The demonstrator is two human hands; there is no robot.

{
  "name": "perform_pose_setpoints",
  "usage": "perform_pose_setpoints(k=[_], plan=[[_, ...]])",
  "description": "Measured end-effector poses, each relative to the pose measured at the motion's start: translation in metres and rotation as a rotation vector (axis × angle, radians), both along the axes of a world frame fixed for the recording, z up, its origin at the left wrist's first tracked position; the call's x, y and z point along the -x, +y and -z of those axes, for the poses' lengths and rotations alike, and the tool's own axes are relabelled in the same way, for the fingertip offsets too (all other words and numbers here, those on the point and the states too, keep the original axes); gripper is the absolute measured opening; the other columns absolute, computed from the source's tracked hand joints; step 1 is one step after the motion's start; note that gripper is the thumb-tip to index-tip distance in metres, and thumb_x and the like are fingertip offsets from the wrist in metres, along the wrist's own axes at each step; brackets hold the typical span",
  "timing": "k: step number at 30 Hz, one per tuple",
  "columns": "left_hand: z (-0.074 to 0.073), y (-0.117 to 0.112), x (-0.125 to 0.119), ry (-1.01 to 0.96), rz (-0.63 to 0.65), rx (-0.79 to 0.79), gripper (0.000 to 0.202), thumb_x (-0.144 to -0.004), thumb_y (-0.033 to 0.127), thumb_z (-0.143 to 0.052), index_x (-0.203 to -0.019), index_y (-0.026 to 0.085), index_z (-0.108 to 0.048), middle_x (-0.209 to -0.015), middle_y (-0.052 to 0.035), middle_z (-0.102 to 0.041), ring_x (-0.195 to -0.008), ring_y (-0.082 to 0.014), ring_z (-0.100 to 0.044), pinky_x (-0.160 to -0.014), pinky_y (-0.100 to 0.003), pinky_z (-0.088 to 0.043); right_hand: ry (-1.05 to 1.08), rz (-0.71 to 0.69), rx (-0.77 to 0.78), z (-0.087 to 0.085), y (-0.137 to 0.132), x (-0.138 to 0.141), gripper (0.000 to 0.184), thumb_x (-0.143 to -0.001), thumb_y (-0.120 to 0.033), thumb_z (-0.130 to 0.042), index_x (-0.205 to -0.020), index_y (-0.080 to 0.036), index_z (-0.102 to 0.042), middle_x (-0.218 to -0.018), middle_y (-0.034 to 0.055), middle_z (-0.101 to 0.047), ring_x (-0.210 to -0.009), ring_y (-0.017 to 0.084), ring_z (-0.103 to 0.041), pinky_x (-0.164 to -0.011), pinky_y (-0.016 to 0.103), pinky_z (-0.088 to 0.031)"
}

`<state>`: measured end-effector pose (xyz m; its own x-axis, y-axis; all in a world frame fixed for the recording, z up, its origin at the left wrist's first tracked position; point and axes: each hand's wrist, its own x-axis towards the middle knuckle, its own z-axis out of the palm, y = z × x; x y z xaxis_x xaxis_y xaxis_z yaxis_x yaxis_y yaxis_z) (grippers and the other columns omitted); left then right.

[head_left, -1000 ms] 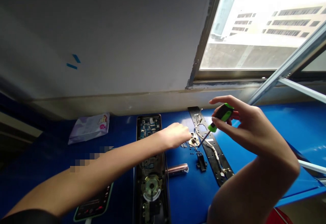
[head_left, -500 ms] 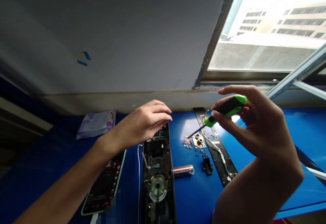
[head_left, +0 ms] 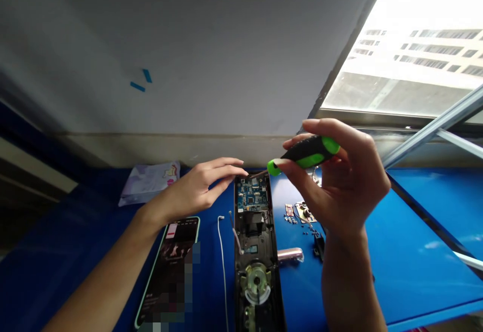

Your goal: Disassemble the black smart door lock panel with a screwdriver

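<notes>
My right hand [head_left: 339,176] grips a green and black screwdriver [head_left: 305,157] by its handle. The shaft points left, over the far end of a long black housing [head_left: 274,251]. Inside that housing are a blue circuit board [head_left: 252,194] and a round metal speaker-like part [head_left: 257,280]. My left hand [head_left: 213,181] reaches to the far left corner of the housing, its fingers stretched out and thumb apart. Its fingertips are close to the screwdriver's tip; whether they touch it I cannot tell.
Left of the housing lie a phone [head_left: 169,266], a white cable [head_left: 222,266] and a pale purple packet [head_left: 151,183]. On the right are a pinkish metallic cylinder [head_left: 290,255], small screws [head_left: 290,220], a small circuit board [head_left: 305,212] and a black plastic part [head_left: 319,246]. A wall stands behind.
My right hand has carried the screwdriver left, from the small boards to the housing's far end. My left hand has shifted off the blue board, which now shows. The view has turned slightly.
</notes>
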<state>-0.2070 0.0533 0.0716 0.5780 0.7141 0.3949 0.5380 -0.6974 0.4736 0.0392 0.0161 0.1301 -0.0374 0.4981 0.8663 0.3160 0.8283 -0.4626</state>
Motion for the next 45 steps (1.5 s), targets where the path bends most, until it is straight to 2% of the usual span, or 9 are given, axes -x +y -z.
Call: perform_pose_setpoints(k=[6, 15, 23, 37, 45], plan=[[0.000, 0.001, 0.000, -0.043, 0.028, 0.076, 0.032, -0.107, 0.029, -0.048, -0.127, 0.021, -0.072, -0.139, -0.0082, -0.070, -0.131, -0.0215, -0.065, -0.117, -0.036, -0.049, -0.049, -0.082, -0.149, 0.012, 0.012, 0.008, 0.056, -0.081, -0.010, -0.083, -0.132, -0.027, -0.068, -0.105, 0.0011, -0.077, -0.089, 0.021, -0.077, -0.075, 0.039, -0.066], [0.006, 0.003, 0.004, -0.036, 0.046, 0.149, 0.034, -0.105, 0.026, -0.047, -0.125, 0.022, -0.074, -0.140, -0.0065, -0.071, -0.131, -0.0232, -0.066, -0.118, -0.039, -0.049, -0.052, -0.024, -0.112, 0.014, 0.007, 0.016, 0.060, -0.081, -0.008, -0.083, -0.135, -0.029, -0.068, -0.103, 0.0016, -0.078, -0.086, 0.021, -0.076, -0.074, 0.038, -0.065], [0.000, 0.001, 0.003, -0.067, 0.061, 0.167, 0.034, -0.105, 0.026, -0.047, -0.125, 0.019, -0.073, -0.137, -0.0077, -0.073, -0.130, -0.0227, -0.066, -0.118, -0.037, -0.048, -0.097, -0.040, -0.127, 0.016, 0.008, 0.019, 0.061, -0.080, -0.007, -0.084, -0.135, -0.029, -0.068, -0.104, 0.0014, -0.079, -0.089, 0.020, -0.077, -0.073, 0.035, -0.065], [-0.005, -0.005, 0.005, -0.089, 0.062, 0.190, 0.032, -0.103, 0.026, -0.051, -0.124, 0.020, -0.074, -0.133, -0.0060, -0.075, -0.125, -0.0229, -0.070, -0.113, -0.036, -0.051, -0.102, -0.019, -0.092, 0.019, 0.005, 0.022, 0.065, -0.077, -0.005, -0.086, -0.135, -0.028, -0.068, -0.107, 0.0019, -0.078, -0.091, 0.020, -0.076, -0.077, 0.036, -0.064], [-0.003, -0.004, 0.007, -0.097, 0.099, 0.182, 0.030, -0.099, 0.023, -0.058, -0.125, 0.023, -0.073, -0.132, -0.0043, -0.075, -0.122, -0.0225, -0.070, -0.111, -0.036, -0.053, -0.249, -0.081, -0.014, 0.009, -0.007, 0.022, 0.063, -0.089, -0.008, -0.077, -0.146, -0.030, -0.059, -0.112, 0.0005, -0.077, -0.098, 0.015, -0.075, -0.090, 0.032, -0.062]])
